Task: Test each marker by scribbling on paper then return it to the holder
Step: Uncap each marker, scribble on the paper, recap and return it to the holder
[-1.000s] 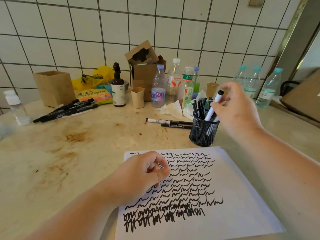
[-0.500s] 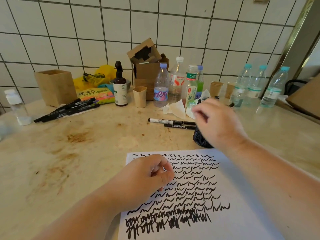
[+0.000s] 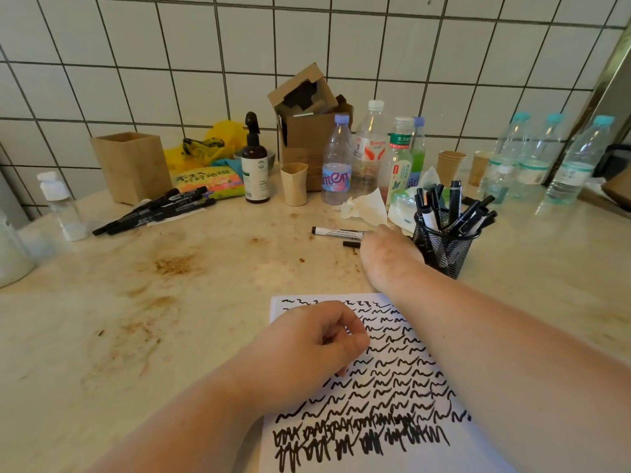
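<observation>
Starting at your 10 o'clock, a group of black markers (image 3: 153,211) lies on the counter (image 3: 102,336) in front of a wooden box (image 3: 131,165). Your left hand (image 3: 307,346) rests on the upper left part of the paper (image 3: 392,387), at about 6 o'clock; its fingers are curled into a loose fist, and you cannot tell if something small is inside it. The paper is covered with rows of black scribbles. At 12 o'clock two markers (image 3: 336,233) lie flat on the counter, one white and one black. Your right hand (image 3: 389,254) is over their right ends, touching or almost touching them; its fingers are hidden behind the back of the hand, so the grip cannot be told. Just beside this hand, at 1 o'clock, stands the mesh holder (image 3: 444,249), with many markers upright and leaning in it. Bottles (image 3: 368,155) stand behind, near the tiled wall.
</observation>
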